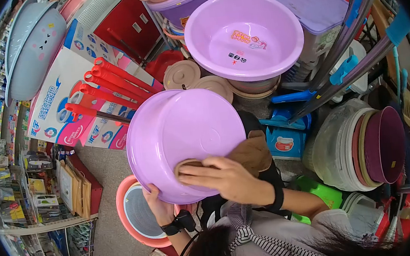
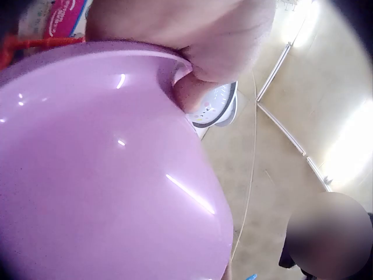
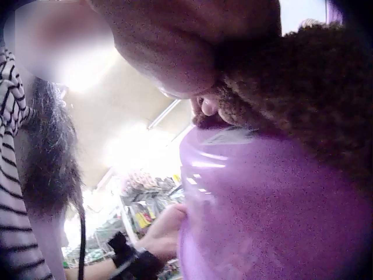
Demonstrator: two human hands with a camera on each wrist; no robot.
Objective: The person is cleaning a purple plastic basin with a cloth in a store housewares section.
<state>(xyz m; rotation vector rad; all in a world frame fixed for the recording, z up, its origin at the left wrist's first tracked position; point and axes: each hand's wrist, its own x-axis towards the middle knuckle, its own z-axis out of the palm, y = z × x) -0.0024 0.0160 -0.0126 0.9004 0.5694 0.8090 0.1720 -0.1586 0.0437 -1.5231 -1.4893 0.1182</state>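
A lilac plastic basin (image 1: 192,122) is tipped in front of the person, its underside facing up toward the head camera. My left hand (image 1: 159,205) grips its rim at the lower left; in the left wrist view the thumb hooks over the rim. On the basin's lower outer wall my right hand (image 1: 223,178) presses a brown cloth (image 1: 251,154), fingers laid along it. Part of the cloth hangs past the hand to the right. Close up in the right wrist view, the fuzzy cloth (image 3: 303,87) is bunched in the hand against the basin (image 3: 262,198).
Another lilac basin (image 1: 242,34) sits on a stack ahead. Red-handled tools (image 1: 115,85) stand at the left by printed boxes (image 1: 59,101). A pink basin with a strainer (image 1: 124,211) is on the floor. Nested buckets (image 1: 384,146) lie at the right, under slanting poles (image 1: 348,63).
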